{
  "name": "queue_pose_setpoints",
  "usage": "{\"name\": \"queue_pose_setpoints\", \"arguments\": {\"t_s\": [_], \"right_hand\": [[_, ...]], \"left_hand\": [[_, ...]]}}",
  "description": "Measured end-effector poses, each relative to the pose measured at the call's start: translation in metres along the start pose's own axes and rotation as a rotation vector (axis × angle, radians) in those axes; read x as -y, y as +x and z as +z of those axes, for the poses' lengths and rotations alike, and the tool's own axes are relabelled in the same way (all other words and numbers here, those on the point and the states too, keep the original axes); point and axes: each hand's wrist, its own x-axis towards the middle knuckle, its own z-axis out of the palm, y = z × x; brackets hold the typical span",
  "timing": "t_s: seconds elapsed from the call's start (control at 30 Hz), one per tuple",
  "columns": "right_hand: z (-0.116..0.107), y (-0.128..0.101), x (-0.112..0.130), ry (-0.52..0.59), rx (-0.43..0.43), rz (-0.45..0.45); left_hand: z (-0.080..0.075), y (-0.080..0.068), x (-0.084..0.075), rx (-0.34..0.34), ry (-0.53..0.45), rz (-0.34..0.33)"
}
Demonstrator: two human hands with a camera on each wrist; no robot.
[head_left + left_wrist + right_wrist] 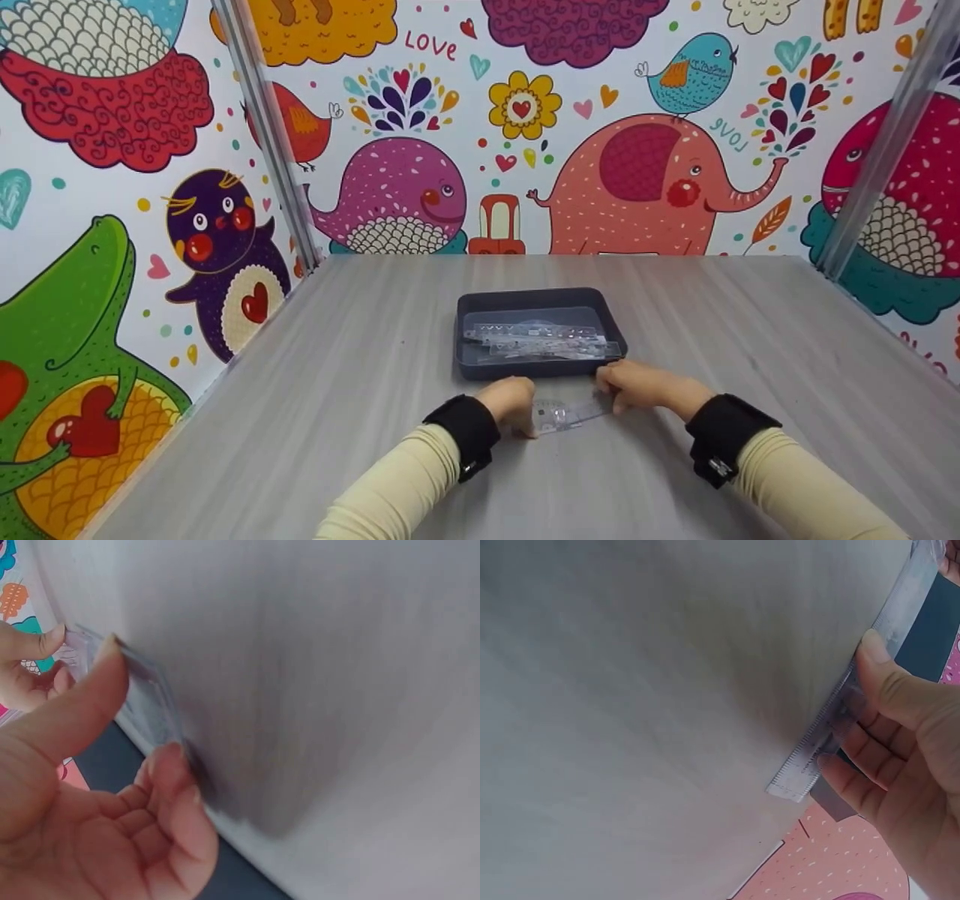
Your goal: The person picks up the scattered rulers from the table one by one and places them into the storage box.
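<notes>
In front of a dark tray (469, 371), both hands work close together over the table. My right hand (637, 384) grips a clear ruler (802, 765) between thumb and fingers, its printed scale showing in the right wrist view. My left hand (512, 405) pinches a flat clear plastic piece (150, 706) by its edge, thumb on one side and fingertips on the other. Seen from the head, this piece bears printed markings and overlaps the ruler's left end; I cannot tell its exact kind.
Several clear rulers (536, 341) lie piled inside the tray. The grey wood-grain table (360, 337) is bounded by walls (517, 165) printed with cartoon animals, with metal posts (274, 135) at the corners.
</notes>
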Motion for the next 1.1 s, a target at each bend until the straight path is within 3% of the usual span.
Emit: {"name": "queue_pose_setpoints", "arguments": {"t_s": [0.3,0.8,0.93,1.1], "right_hand": [[-0.003,-0.007,-0.004,0.201,-0.011,-0.039],[-0.01,-0.008,0.008,0.229,-0.035,-0.087],[-0.02,-0.006,0.007,0.213,-0.112,-0.075],[-0.038,0.0,0.004,0.21,-0.271,-0.013]], "left_hand": [[0.001,-0.002,-0.001,-0.027,-0.037,0.015],[0.002,-0.001,-0.004,-0.026,0.012,-0.044],[0.004,-0.001,-0.004,-0.042,0.014,-0.044],[0.004,-0.001,-0.006,-0.047,0.016,-0.045]]}}
